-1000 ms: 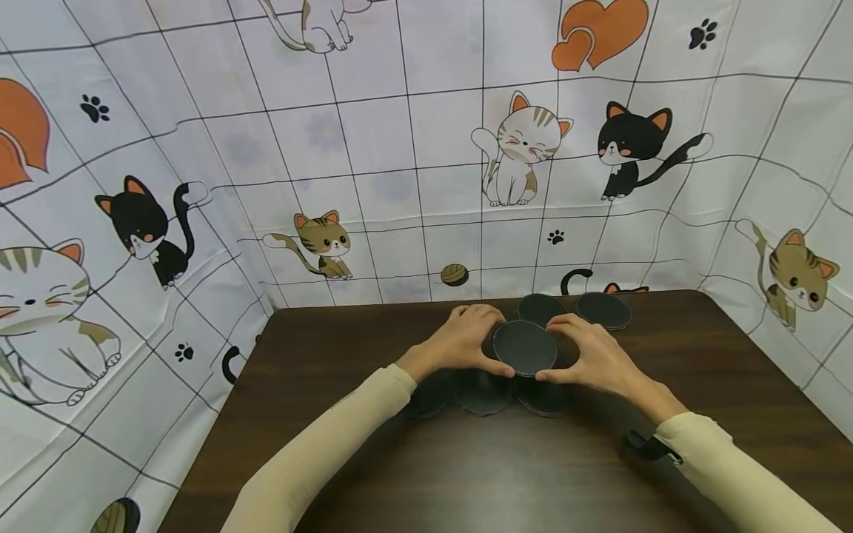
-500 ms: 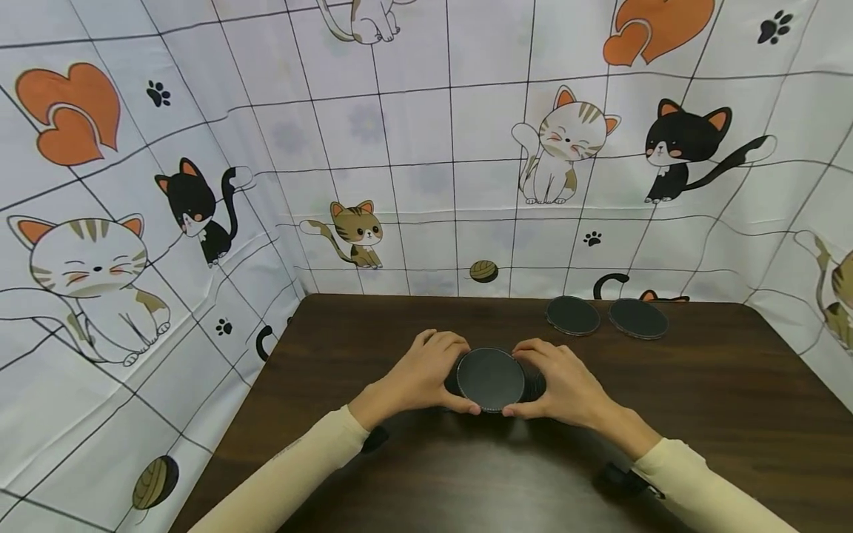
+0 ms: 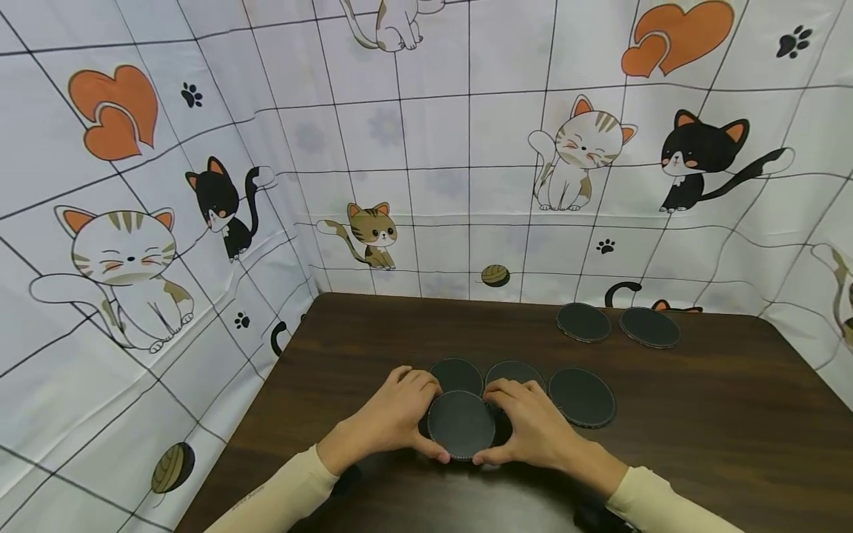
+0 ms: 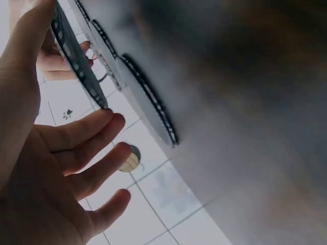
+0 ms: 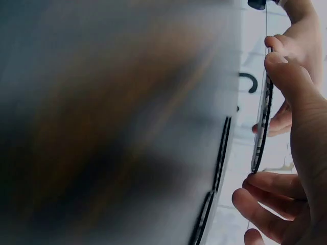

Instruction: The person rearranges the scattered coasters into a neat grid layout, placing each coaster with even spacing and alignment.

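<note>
Both my hands hold one thin, dark round disc [image 3: 461, 425] with a ridged edge, nearest to me in the head view. My left hand [image 3: 392, 416] pinches its left side between thumb and fingertips. On the right side my right hand [image 3: 537, 429] does the same. Both wrist views show the held disc [image 4: 79, 58] raised above the table, with a gap below it. Just beyond lies a row of three similar discs: a left one [image 3: 456, 376], a middle one [image 3: 514, 372] partly hidden by my right fingers, and a right one [image 3: 583, 398].
Two more dark discs lie side by side at the far table edge, one [image 3: 583, 322] left of the other [image 3: 649, 327]. The brown wooden table [image 3: 720, 429] ends at a white cloth [image 3: 440, 192] printed with cats, which hangs behind and at the sides.
Both hands have carried the disc toward me, from over the row to its near side. The three-disc row, earlier partly covered by the hands, now shows beyond them. The head view has shifted.
</note>
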`<state>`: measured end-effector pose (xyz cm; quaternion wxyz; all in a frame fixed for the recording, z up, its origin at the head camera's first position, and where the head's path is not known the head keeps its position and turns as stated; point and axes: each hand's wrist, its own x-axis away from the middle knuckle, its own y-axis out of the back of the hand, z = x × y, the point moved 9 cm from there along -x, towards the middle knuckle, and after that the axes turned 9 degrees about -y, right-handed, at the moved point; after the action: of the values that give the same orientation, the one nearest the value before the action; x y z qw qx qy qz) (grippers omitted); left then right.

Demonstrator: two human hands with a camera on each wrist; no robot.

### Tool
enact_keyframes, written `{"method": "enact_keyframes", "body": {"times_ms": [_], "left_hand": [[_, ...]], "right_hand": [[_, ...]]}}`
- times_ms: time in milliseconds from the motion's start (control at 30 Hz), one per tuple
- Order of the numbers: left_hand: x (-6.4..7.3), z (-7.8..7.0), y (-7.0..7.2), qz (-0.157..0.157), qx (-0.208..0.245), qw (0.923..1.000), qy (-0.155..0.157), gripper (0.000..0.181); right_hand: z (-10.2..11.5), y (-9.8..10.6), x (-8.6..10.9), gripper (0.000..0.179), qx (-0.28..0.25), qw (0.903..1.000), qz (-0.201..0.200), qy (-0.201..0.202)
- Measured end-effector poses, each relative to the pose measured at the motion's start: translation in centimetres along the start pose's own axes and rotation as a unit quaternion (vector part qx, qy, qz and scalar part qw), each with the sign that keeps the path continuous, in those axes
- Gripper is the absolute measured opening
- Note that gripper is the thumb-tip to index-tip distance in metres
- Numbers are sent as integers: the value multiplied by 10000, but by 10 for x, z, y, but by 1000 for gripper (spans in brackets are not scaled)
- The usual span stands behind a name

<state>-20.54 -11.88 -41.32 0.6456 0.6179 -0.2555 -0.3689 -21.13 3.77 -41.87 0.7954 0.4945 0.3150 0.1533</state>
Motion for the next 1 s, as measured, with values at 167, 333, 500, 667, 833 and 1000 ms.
{"method": "enact_keyframes", "body": {"times_ms": [167, 333, 500, 667, 833, 1000], "left_hand": [[13, -1, -11, 382, 165, 9991, 117, 98], [21, -3, -16, 644, 222, 9975, 182, 97], [26, -12, -19, 694, 78, 9975, 66, 104], [25, -14, -17, 686, -144, 9975, 64, 106], [24, -14, -15, 770, -17, 9969, 178, 106], [23, -12, -17, 797, 53, 9965, 259, 104]], "right_hand": [[14, -11, -3, 92, 185, 9995, 204, 183], [27, -21, -6, 96, 425, 9976, 474, 287], [34, -30, -2, 98, 727, 9940, 750, 313], [37, -30, 0, 99, 853, 9932, 715, 330], [34, -31, 0, 98, 772, 9936, 803, 171], [31, -31, 1, 98, 739, 9936, 851, 37]]}}
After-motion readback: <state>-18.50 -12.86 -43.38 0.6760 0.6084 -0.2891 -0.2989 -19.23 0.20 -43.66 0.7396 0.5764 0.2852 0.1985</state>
